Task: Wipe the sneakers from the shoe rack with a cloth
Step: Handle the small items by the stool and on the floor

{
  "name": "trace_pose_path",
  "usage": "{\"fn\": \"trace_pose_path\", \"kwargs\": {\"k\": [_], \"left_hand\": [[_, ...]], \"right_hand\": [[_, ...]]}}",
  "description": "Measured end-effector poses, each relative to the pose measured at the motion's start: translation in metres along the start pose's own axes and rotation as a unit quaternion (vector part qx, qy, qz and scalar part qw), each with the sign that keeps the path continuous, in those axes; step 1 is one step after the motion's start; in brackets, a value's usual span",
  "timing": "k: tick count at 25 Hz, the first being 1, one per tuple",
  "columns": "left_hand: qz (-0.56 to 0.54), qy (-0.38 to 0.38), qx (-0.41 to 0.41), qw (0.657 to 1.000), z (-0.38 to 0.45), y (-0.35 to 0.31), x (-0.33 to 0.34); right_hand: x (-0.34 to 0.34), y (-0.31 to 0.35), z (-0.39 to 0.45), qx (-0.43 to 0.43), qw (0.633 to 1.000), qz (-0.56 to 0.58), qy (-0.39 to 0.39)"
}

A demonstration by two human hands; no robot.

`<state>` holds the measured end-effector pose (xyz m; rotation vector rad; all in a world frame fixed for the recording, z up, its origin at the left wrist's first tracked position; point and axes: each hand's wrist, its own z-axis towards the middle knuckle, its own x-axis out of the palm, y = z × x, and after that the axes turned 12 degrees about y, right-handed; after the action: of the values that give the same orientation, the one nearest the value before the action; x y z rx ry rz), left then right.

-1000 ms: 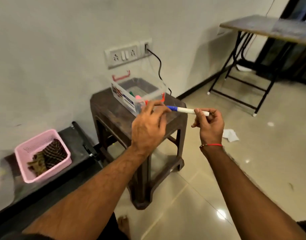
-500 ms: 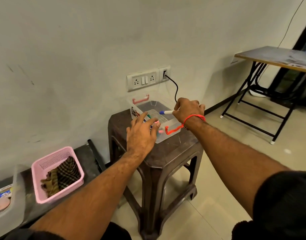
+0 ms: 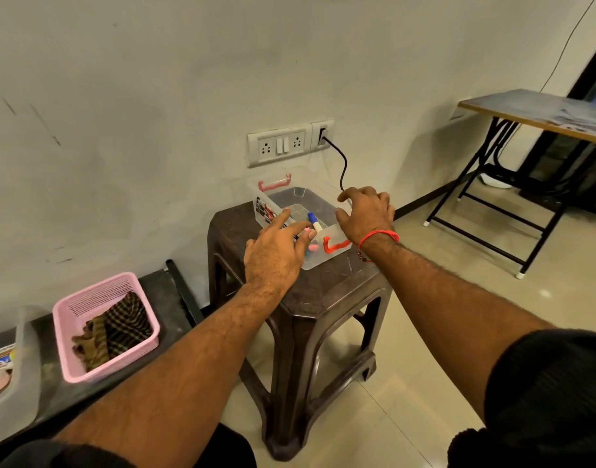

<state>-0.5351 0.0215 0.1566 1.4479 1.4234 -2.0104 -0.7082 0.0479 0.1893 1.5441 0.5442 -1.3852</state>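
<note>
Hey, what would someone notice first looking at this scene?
Two hands, the left hand and right hand, over a clear box of markers on a dark stool by the wall. Lower left, a pink basket holds a checked cloth.

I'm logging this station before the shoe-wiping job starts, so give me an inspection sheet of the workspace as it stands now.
Surface: dark plastic stool on a tiled floor.
Job's things: checked cloth lying in the pink basket on the low black shelf; no sneakers seen.
Clutter: clear plastic box with red handles on the stool, a blue-capped marker inside.
Hands: left hand over the box's near end, fingers straight; right hand above its right rim, fingers spread, holding nothing.
Cables: black cable plugged into the wall socket, dropping behind the box.
Surroundings: folding table at right.
</note>
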Motion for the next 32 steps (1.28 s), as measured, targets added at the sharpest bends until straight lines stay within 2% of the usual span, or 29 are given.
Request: {"fn": "trace_pose_path", "kwargs": {"k": [2,5,8,14,21,27,32], "left_hand": [[-0.016,-0.002,0.001,1.0,-0.002,-0.001,0.0],[-0.015,0.006,0.009,1.0,-0.006,-0.002,0.0],[0.01,0.011,0.007,1.0,-0.009,0.0,-0.002],[0.052,0.004,0.0,0.999,-0.022,0.013,-0.008],[0.024,0.006,0.01,1.0,-0.025,0.034,-0.021],[-0.016,0.016,0.006,1.0,-0.017,0.032,-0.02],[-0.009,0.049,0.007,0.999,-0.008,0.031,-0.021]], "right_hand": [[0.0,-0.009,-0.006,0.014,0.998,0.053,-0.02],[0.001,-0.016,-0.011,0.043,0.98,0.188,0.042],[0.001,-0.011,-0.02,0.06,0.958,0.267,0.085],[-0.006,0.006,-0.024,0.038,0.951,0.296,0.078],[0.017,0.018,-0.021,0.061,0.934,0.339,0.095],[0.028,0.014,-0.014,0.061,0.933,0.346,0.083],[0.03,0.012,-0.003,0.067,0.918,0.382,0.077]]}}
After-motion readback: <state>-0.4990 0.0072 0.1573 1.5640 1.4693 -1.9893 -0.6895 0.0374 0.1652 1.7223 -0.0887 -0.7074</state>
